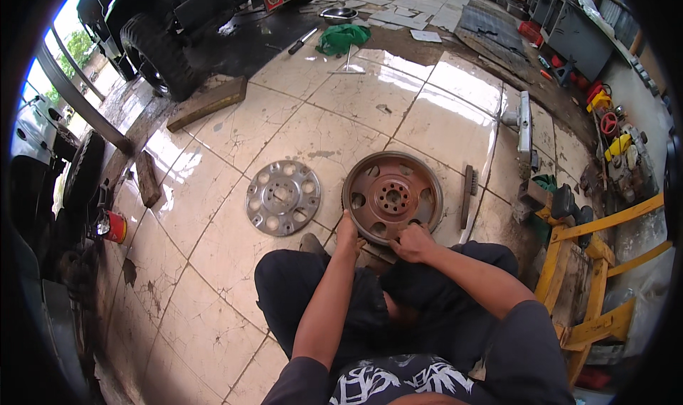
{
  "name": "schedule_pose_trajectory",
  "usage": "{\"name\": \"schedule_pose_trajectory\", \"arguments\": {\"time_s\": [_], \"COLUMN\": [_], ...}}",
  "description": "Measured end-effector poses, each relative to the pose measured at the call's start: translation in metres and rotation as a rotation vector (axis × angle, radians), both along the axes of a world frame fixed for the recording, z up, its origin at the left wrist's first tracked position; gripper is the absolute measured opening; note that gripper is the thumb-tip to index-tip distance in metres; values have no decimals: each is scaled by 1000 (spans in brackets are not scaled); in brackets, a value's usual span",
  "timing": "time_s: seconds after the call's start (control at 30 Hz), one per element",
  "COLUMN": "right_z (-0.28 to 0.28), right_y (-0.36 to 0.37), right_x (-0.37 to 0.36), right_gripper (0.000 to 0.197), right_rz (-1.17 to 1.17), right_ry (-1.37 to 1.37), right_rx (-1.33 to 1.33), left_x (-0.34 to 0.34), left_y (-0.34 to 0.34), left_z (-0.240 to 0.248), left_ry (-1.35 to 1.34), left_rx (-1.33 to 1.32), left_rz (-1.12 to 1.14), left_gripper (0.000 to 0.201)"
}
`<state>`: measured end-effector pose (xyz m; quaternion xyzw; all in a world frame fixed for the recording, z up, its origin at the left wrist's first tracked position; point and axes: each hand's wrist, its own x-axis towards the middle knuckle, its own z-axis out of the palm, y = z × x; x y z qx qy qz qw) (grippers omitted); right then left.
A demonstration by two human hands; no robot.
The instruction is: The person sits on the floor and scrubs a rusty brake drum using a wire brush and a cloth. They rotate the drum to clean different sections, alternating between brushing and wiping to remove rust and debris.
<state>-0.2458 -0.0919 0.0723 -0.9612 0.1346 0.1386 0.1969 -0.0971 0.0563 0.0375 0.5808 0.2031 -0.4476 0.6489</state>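
A rusty brown flywheel (376, 204) with a ring of bolt holes round its centre is in front of my knees, its near edge tilted toward me. My left hand (348, 232) grips the rim at its lower left. At the near edge, my right hand (413, 244) has its fingers closed on the rim beside one of the larger openings; the fingertips are partly hidden. Left of the flywheel a bare silver metal disc (268, 216) with round holes lies flat on the tiles. To the right lies a wooden-backed brush (467, 197) with dark bristles.
A yellow frame (597, 327) stands close on my right, near a dark jack-like tool. Wooden blocks (208, 104) lie near the vehicle tyre (158, 56) at far left. A red can (114, 227) is at left. Farther off are a green cloth (343, 39) and a metal bowl (339, 13).
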Motion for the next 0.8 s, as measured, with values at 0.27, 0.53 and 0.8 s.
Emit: {"name": "schedule_pose_trajectory", "arguments": {"time_s": [0.27,0.53,0.8], "right_z": [-9,-2,3], "right_y": [25,47,50], "right_x": [24,63,28], "right_gripper": [68,69,66], "right_rz": [-177,-221,-228], "right_ry": [-86,89,50], "right_rx": [240,134,67], "left_x": [16,71,69], "left_y": [-2,-4,-2], "left_z": [-13,-4,-5], "left_ry": [-9,-18,88], "left_rx": [134,172,115], "left_rz": [-220,-549,-491], "left_gripper": [75,74,65]}}
